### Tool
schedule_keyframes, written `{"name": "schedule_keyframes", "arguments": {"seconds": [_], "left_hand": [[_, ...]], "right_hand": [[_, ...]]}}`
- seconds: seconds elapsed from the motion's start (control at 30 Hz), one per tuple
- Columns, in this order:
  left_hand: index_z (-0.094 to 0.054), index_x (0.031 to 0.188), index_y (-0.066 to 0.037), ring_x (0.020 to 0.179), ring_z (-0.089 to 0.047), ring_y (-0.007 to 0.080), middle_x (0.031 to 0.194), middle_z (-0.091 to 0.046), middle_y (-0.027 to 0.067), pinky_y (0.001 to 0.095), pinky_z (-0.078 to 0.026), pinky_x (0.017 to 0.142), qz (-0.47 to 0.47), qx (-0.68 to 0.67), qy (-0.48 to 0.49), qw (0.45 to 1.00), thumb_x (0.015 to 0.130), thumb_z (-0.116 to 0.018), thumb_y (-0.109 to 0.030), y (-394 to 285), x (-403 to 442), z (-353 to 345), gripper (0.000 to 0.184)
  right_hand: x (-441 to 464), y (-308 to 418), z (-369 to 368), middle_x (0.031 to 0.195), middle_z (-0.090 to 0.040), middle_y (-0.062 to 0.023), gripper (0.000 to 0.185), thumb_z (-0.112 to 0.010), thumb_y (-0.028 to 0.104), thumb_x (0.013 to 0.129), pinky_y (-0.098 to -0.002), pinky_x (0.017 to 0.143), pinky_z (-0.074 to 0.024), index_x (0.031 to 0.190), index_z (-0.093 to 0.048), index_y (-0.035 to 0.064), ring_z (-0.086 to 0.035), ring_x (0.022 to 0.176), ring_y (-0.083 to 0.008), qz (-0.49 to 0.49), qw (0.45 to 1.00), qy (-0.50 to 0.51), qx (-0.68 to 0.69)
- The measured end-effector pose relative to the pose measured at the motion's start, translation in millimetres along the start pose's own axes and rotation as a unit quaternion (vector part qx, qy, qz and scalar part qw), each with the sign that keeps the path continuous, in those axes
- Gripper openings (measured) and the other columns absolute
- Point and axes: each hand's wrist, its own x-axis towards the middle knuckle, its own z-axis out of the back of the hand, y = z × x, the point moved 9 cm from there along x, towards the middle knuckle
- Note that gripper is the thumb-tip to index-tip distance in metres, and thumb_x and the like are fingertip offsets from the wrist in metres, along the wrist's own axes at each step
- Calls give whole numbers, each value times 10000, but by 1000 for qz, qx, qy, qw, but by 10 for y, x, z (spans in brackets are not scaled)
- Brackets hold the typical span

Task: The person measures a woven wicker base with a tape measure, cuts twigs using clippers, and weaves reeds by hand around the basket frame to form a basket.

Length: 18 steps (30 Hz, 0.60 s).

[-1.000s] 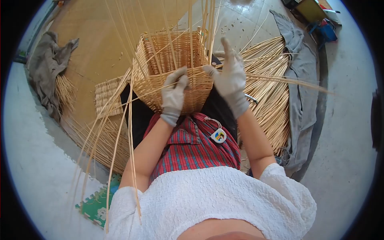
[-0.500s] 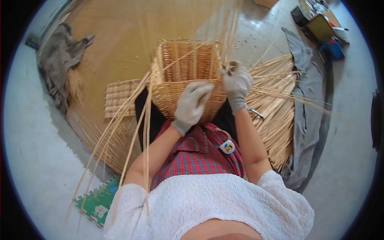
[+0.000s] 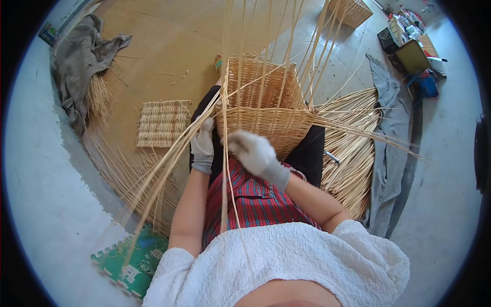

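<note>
A woven wicker basket (image 3: 271, 125) rests on my lap, its opening facing away from me and long upright stakes rising from its rim. My gloved left hand (image 3: 203, 143) is beside the basket's left corner, fingers closed around a bundle of loose wicker strands (image 3: 171, 148) that trails to the lower left. Across the basket's front, my gloved right hand (image 3: 253, 153) has curled fingers close to a few hanging strands (image 3: 225, 169). It is blurred by motion, so I cannot tell whether it grips them.
A flat woven panel (image 3: 162, 123) lies on the floor at left. Bundled wicker (image 3: 353, 158) spreads at right beside a grey cloth (image 3: 391, 148). Another basket (image 3: 352, 12) stands at the back. Green foam mats (image 3: 134, 258) lie lower left; a box of items (image 3: 411, 43) is upper right.
The basket has turned and shifted right in view. My left hand has moved from its front to its left corner; my right hand has left the right rim and crossed to the front left.
</note>
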Motion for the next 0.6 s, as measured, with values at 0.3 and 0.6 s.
{"name": "schedule_keyframes", "arguments": {"seconds": [0.3, 0.6], "left_hand": [[-608, 1232, 7, 654, -617, 116, 781, -608, 11, 287, -554, 593, -225, 689, 153, 671, 971, -642, -169, -770, -595, -699, 316], [-393, 1530, -163, 786, -645, 137, 967, -666, 43, 276, -535, 703, -365, 565, -8, 740, 955, -644, -145, -360, -626, -110, 628]], "right_hand": [[-391, 575, -480, 998, -637, 1, 504, -572, 152, 808, -375, 913, -500, 1301, -625, 247, -614, 981, -214, 395, 885, 158, -190], [-166, 958, -445, 840, -643, -39, 280, -567, 235, 897, -443, 733, -559, 1152, -679, 270, -658, 788, -243, 437, 862, 124, -225]]}}
